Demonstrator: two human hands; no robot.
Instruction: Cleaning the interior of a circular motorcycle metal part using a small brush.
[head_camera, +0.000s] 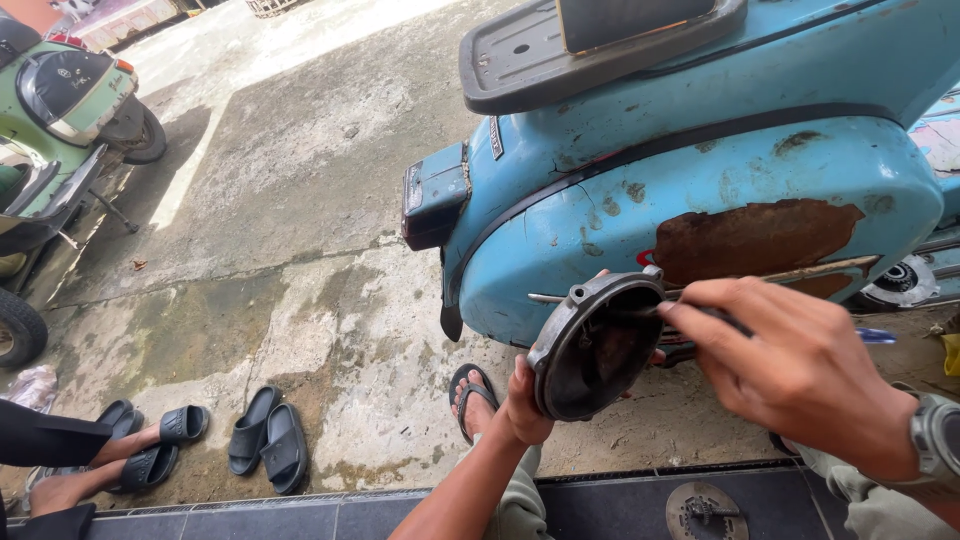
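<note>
My left hand (524, 400) grips the lower rim of a round grey metal housing (592, 345), dark and hollow inside, held up in front of a rusty light-blue scooter (700, 170). My right hand (790, 365), with a wristwatch, pinches a thin metal rod-like tool (640, 308) that reaches across the housing's open mouth; its tip sticks out past the left rim. The rest of the tool is hidden under my fingers.
My sandalled foot (472, 395) rests on the stained concrete. A pair of dark slides (268, 445) lies to the left, beside another person's sandalled feet (150, 440). A green scooter (60, 110) stands at far left. A round metal disc (705, 512) lies on the dark tiled step.
</note>
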